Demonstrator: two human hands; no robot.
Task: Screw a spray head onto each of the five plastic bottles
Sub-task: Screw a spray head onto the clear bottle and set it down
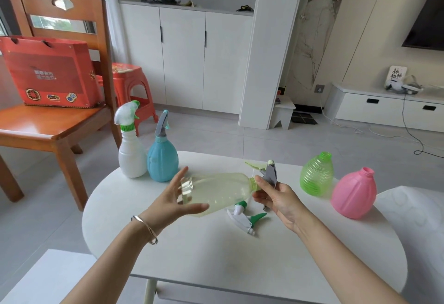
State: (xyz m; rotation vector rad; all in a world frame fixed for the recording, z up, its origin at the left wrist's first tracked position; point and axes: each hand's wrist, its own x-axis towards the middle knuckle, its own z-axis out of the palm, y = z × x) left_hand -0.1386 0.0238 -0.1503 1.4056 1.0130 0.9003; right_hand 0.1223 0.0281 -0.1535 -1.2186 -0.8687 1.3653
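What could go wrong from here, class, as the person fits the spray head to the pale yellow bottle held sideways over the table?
1. The left hand is open around the pale yellow bottle, with no firm grip, so it may slip or spin rather than take the thread.
2. The grey spray head in the right hand meets the neck at an angle, so it could cross-thread.
3. A loose white and green spray head lies directly below and could be knocked off the table.

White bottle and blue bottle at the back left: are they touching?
Touching. The head view shows the white bottle pressed against the blue bottle with no gap between them.
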